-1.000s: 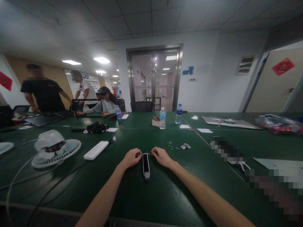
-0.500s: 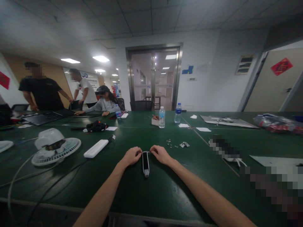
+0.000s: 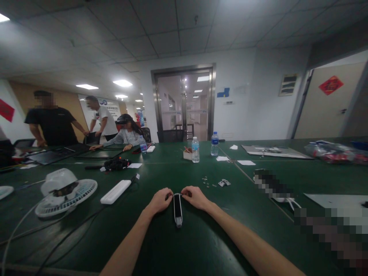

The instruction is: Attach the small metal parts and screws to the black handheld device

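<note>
A long, slim object with a white rim and dark middle (image 3: 178, 207) lies on the green table (image 3: 218, 245), its grey end piece (image 3: 178, 222) toward me. My left hand (image 3: 161, 200) is closed, thumb and fingers pinched at the left of its far end. On the opposite side, my right hand (image 3: 196, 197) pinches at the right of that same end. The exact bit between the fingertips is too small to make out clearly. Beyond my right hand lie several small rings (image 3: 205, 184) and a few small metal pieces with holes (image 3: 224, 183).
To the left are a white fan-like housing (image 3: 66, 191) with cables and a white power strip (image 3: 115, 191). Water bottles (image 3: 195, 149) and a small box (image 3: 188, 154) stand farther back. Flat panels (image 3: 276, 151) lie right. Several people are at the far left.
The view has tilted slightly up, so everything sits lower in the picture. Both hands keep their pinch at the slim object's far end, with little other movement.
</note>
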Action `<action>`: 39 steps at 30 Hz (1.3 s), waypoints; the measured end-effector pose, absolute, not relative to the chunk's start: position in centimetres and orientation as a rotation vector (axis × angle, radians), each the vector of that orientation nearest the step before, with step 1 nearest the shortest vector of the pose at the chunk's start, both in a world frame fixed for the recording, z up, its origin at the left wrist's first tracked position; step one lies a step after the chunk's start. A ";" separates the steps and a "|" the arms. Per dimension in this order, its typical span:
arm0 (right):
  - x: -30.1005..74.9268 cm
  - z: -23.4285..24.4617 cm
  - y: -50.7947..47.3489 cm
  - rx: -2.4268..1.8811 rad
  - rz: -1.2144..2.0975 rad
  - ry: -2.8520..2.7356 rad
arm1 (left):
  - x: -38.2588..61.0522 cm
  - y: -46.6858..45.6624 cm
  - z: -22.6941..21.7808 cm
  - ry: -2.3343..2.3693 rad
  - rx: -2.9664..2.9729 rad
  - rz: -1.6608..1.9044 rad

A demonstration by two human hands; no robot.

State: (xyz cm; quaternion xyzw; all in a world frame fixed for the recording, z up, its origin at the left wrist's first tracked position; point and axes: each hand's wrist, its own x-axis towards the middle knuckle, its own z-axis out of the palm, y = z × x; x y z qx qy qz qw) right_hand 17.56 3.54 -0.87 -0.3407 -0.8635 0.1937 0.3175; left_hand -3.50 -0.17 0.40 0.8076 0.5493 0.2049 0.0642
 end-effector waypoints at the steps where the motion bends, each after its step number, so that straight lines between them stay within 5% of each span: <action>1: 17.6 -0.8 3.5 -0.900 0.504 -2.278 | -3.5 0.0 0.3 1.656 2.445 0.622; 39: 17.7 -1.5 4.0 -0.871 0.393 -2.285 | -3.3 0.3 0.2 1.617 2.476 0.661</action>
